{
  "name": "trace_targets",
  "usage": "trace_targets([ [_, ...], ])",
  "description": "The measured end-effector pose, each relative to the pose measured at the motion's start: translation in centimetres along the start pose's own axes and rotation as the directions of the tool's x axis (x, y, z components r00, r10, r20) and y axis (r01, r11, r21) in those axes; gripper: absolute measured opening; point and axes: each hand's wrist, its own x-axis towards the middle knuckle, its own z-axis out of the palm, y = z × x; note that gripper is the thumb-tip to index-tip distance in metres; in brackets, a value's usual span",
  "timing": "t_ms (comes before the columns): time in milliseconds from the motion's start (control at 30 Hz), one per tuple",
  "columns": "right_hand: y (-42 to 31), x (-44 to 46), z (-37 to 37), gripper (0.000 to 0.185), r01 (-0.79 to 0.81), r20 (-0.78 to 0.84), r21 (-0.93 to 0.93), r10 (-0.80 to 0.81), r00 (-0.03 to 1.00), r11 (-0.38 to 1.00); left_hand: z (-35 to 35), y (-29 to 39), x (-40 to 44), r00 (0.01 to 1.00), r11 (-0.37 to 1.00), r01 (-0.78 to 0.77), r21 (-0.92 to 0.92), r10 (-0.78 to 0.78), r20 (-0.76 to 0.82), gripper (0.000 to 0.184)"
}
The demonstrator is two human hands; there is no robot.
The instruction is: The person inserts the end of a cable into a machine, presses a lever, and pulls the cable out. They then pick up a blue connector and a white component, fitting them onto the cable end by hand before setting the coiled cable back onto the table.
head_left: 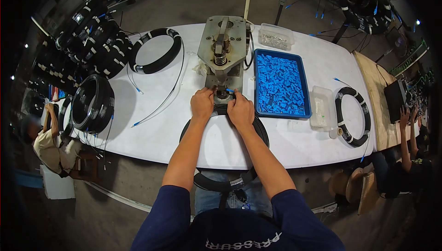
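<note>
Left fingers (208,93), right fingers (238,96) curled near blue connector (229,90) at press (235,50); pinch unclear; forearms (184,147) converging.

Blue piece (229,90) at the press (221,43) — partly hidden, details too small.

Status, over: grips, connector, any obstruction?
Left grip, right grip at press; blue connector by right grip; black cable coil overhanging white table; no obstruction visible.

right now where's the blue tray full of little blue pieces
In the head view, the blue tray sits on the white table, right of the metal press, with a clear plastic box along its right side.
</note>
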Motion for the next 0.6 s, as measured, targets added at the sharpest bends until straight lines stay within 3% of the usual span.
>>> trace_targets([
  [67, 0.34, 0.05, 0.44, 0.039, 0.035, -0.047, 0.003, -0.035, 0.998, 0.999, 0.20, -0.25, -0.02, 0.999, 0.996, -0.022, 0.087, 0.020, 0.030, 0.023],
  [200, 0.16, 0.05, 0.25, 0.039, 0.029, -0.035, 0.005, -0.029, 0.999, 1.000, 0.09, -0.10, -0.03, 1.000, 0.996, -0.030, 0.082, 0.029, 0.011, 0.024],
  [267, -0.02, 0.07, -0.04, 0.039, 0.011, -0.005, -0.014, -0.011, 1.000, 1.000, -0.19, 0.27, 0.07, 1.000, 0.999, 0.001, 0.032, -0.002, 0.018, 0.013],
  [600, -0.12, 0.08, -0.13, 0.040, -0.035, 0.050, -0.009, 0.035, 0.998, 0.999, -0.02, 0.17, 0.03, 1.000, 1.000, 0.022, 0.014, -0.022, 0.017, 0.015],
])
